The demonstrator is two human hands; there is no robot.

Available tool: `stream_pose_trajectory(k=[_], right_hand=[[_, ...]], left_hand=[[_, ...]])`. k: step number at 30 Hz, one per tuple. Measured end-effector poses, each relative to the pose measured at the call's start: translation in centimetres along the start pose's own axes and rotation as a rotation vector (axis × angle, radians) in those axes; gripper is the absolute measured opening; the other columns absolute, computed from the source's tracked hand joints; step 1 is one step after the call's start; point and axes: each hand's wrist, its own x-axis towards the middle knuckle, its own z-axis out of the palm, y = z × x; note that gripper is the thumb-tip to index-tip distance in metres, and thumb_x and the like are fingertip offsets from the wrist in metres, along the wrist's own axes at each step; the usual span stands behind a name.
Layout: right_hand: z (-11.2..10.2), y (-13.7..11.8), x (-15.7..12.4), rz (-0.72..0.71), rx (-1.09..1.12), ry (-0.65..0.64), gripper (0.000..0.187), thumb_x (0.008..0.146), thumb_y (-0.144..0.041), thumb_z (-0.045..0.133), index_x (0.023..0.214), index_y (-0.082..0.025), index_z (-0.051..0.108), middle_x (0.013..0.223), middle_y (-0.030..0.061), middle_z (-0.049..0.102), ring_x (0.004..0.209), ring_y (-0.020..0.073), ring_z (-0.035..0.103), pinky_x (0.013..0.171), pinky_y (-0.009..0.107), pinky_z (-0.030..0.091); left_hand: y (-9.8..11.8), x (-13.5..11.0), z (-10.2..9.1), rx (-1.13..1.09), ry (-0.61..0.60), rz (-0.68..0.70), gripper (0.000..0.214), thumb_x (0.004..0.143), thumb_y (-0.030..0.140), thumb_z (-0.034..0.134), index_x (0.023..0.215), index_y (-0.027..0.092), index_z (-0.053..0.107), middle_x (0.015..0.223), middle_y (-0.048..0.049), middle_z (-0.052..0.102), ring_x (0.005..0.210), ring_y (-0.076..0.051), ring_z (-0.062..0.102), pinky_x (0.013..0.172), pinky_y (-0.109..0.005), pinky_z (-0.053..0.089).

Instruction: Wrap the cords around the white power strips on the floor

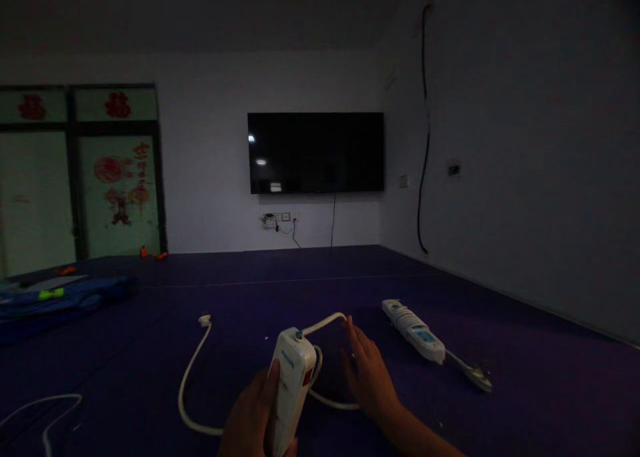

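My left hand [250,410] is closed around a white power strip [290,384], which is tilted upright with its cord end up. A red switch shows on its side. From its top the white power cord [323,324] arches over to the fingers of my right hand [369,370]. That hand has the cord at its fingertips, the thumb apart from the index finger; the exact grip is partly hidden. More cord loops behind the strip and passes under my right hand. On the left a length of cord runs to a white plug [204,320] lying on the purple surface.
A second white power strip [415,330], its cord wound around it, lies to the right on the purple surface [310,290]. At left are blue cloth items [75,297] and a white cable [55,398]. A television [316,154] hangs on the far wall.
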Motion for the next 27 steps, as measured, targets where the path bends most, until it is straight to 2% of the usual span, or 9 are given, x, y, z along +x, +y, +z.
stream_pose_trajectory(k=[5, 11, 17, 21, 23, 27], right_hand=[[-0.2, -0.4, 0.2, -0.008, 0.035, -0.047, 0.067, 0.089, -0.016, 0.035, 0.145, -0.027, 0.001, 0.117, 0.0119, 0.056, 0.099, 0.0234, 0.057, 0.080, 0.040, 0.051], [-0.2, -0.9, 0.1, -0.022, 0.053, -0.161, 0.069, 0.088, -0.011, 0.037, 0.146, -0.026, 0.002, 0.100, 0.0099, 0.061, 0.082, 0.0218, 0.058, 0.073, 0.038, 0.050], [-0.9, -2.3, 0.5, -0.094, 0.083, -0.370, 0.063, 0.079, -0.004, 0.048, 0.137, -0.026, 0.035, 0.096, 0.0064, 0.063, 0.084, 0.0205, 0.058, 0.075, 0.033, 0.045], [-1.0, -3.0, 0.6, -0.149, 0.140, -0.459, 0.035, 0.081, -0.011, 0.054, 0.113, -0.025, 0.059, 0.094, 0.0046, 0.064, 0.081, 0.0187, 0.057, 0.074, 0.031, 0.041], [-0.8, -3.0, 0.5, -0.181, 0.135, -0.470, 0.025, 0.082, -0.012, 0.056, 0.103, -0.024, 0.062, 0.093, 0.0042, 0.065, 0.080, 0.0180, 0.057, 0.073, 0.031, 0.040], [-0.3, -2.9, 0.1, -0.284, 0.085, -0.461, 0.023, 0.084, -0.014, 0.056, 0.105, -0.024, 0.060, 0.090, 0.0037, 0.065, 0.080, 0.0176, 0.057, 0.073, 0.030, 0.038]], left_hand=[[0.3, 0.1, -0.4, 0.130, -0.054, 0.144, 0.101, 0.063, 0.012, 0.059, 0.145, 0.027, 0.002, 0.123, -0.0127, 0.055, 0.105, -0.029, 0.057, 0.083, -0.042, 0.050], [0.7, 0.4, -0.9, 0.189, -0.042, 0.188, 0.098, 0.068, 0.013, 0.056, 0.145, 0.024, -0.003, 0.121, -0.0132, 0.057, 0.103, -0.027, 0.058, 0.081, -0.039, 0.050], [0.7, 0.5, -0.6, 0.269, 0.013, 0.233, 0.089, 0.071, 0.013, 0.052, 0.145, 0.027, 0.004, 0.116, -0.0126, 0.058, 0.097, -0.026, 0.059, 0.076, -0.037, 0.051], [0.3, 0.6, -0.3, 0.298, 0.051, 0.242, 0.086, 0.071, 0.011, 0.049, 0.145, 0.028, 0.010, 0.114, -0.0118, 0.057, 0.099, -0.025, 0.057, 0.077, -0.037, 0.050], [0.1, 0.8, -0.2, 0.313, 0.044, 0.239, 0.089, 0.066, 0.010, 0.049, 0.145, 0.027, 0.011, 0.114, -0.0115, 0.056, 0.099, -0.025, 0.056, 0.077, -0.037, 0.049], [0.4, 1.2, -0.3, 0.368, -0.009, 0.153, 0.097, 0.057, 0.008, 0.052, 0.144, 0.030, 0.015, 0.118, -0.0099, 0.053, 0.100, -0.026, 0.054, 0.079, -0.037, 0.048]])
